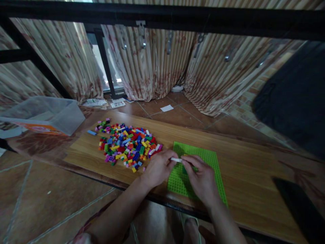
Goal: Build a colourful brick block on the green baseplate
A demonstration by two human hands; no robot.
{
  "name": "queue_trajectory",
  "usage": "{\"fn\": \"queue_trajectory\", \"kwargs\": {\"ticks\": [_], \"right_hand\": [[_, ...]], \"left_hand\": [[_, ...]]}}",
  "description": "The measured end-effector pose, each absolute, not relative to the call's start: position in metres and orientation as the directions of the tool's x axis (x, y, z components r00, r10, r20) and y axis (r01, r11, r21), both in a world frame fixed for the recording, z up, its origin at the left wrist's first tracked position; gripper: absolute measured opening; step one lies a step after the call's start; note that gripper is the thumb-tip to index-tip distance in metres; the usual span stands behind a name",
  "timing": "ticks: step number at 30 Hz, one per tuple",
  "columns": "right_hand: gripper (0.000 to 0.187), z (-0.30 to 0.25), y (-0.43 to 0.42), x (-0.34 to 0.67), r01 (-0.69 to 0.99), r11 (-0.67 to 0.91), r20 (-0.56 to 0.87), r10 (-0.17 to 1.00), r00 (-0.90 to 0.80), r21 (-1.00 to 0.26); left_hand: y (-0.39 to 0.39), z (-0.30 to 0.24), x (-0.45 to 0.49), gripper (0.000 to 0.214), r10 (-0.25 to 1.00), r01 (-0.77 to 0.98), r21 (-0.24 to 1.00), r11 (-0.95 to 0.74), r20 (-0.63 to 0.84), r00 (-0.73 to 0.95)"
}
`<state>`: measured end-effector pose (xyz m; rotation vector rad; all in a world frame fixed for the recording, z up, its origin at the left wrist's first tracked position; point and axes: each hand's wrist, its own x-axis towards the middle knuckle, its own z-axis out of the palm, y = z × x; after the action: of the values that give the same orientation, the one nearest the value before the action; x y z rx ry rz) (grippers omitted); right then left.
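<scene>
A bright green studded baseplate (206,158) lies flat on a low wooden table (243,169). Above its near left part, my left hand (158,168) and my right hand (201,176) meet fingertip to fingertip. Both pinch a small white brick (176,159) held between them. Left of the baseplate spreads a heap of small coloured bricks (128,144); my left hand sits right beside its near right edge. Whether a dark green piece under my right fingers is a separate brick, I cannot make out.
A clear plastic tub (48,113) lies on its side at the table's far left. One light blue brick (91,132) sits apart from the heap. Striped curtains (157,64) hang behind. Papers (167,108) lie on the tiled floor. A dark shape (297,98) fills the right.
</scene>
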<state>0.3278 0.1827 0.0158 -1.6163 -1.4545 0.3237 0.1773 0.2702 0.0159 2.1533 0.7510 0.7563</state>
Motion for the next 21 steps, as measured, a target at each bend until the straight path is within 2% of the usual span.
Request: {"fn": "queue_trajectory", "kwargs": {"ticks": [9, 16, 21], "right_hand": [[0.021, 0.013, 0.170, 0.354, 0.723, 0.075, 0.327, 0.920, 0.216, -0.687], [0.023, 0.012, 0.155, 0.409, 0.707, -0.167, 0.368, 0.758, 0.538, -0.688], [0.024, 0.011, 0.158, 0.402, 0.686, -0.167, 0.348, 0.763, 0.546, -0.709]], "left_hand": [[0.262, 0.007, 0.193, 0.010, 0.690, 0.305, 0.754, -0.582, 0.259, 0.676], [0.272, 0.007, 0.190, 0.015, 0.739, 0.366, 0.735, -0.571, 0.266, 0.619], [0.276, 0.005, 0.189, 0.015, 0.746, 0.372, 0.718, -0.588, 0.303, 0.594]]}}
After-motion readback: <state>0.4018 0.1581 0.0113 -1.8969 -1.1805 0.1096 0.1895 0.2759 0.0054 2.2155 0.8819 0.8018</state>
